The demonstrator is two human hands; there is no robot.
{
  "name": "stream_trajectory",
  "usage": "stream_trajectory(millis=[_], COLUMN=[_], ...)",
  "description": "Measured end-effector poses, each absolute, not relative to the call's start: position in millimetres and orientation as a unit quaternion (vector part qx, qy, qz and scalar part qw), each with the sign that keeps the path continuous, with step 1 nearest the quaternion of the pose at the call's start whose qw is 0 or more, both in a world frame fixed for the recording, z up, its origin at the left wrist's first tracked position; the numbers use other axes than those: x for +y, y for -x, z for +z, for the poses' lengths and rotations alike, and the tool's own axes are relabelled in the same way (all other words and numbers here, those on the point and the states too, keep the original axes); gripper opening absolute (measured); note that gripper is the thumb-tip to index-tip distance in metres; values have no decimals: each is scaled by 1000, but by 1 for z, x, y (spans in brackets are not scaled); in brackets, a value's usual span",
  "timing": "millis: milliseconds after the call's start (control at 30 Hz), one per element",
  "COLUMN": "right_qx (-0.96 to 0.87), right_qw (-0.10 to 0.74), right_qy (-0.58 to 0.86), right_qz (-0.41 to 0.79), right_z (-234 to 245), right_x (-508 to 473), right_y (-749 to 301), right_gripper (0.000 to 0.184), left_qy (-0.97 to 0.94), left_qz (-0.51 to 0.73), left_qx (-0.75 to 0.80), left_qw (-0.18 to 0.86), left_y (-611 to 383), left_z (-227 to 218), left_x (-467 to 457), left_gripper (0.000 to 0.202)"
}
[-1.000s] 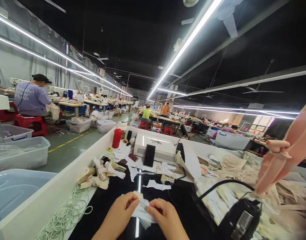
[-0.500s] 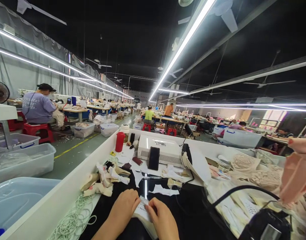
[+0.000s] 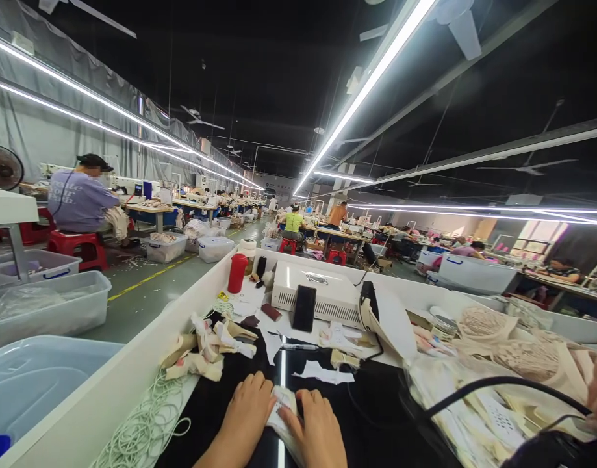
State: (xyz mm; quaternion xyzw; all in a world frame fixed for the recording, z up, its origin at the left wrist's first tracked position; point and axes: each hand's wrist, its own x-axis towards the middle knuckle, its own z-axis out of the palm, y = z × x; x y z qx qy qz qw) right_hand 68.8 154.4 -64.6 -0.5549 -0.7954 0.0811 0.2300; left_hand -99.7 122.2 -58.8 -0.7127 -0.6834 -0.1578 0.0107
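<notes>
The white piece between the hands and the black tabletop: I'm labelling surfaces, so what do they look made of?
White piece: probably thin fabric or paper, matte, limp, bending between left hand and right hand. Black tabletop: hard and glossy, mirroring the ceiling light.

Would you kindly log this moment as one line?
left hand: pinching white label | right hand: pinching same label | surface: black worktop | nearby: fabric scraps

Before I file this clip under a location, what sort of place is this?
Most likely a garment factory floor. Both hands, left hand and right hand, pinch a small white fabric piece on a black worktable strewn with beige fabric scraps, while seated workers fill long rows of tables.
</notes>
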Motion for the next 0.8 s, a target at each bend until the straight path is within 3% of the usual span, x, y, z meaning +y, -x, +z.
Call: stream_trajectory(millis=[267,500,667,800], right_qx=[-795,-773,-771,-783], right_qw=[223,223,218,216], right_qy=[535,543,548,528], right_qz=[180,241,241,247], right_z=[-50,-48,-54,-59], right_x=[156,159,169,176], right_y=[-59,-59,-59,-58], right_gripper=[4,19,10,19], left_qy=[704,708,708,702], left_qz=[-174,-179,-187,-197], left_qx=[-688,-682,-681,-684], left_qw=[40,31,18,2], left_y=[98,98,97,95], left_z=[-75,-77,-75,-76], left_x=[127,126,126,128], left_gripper=[23,25,27,28])
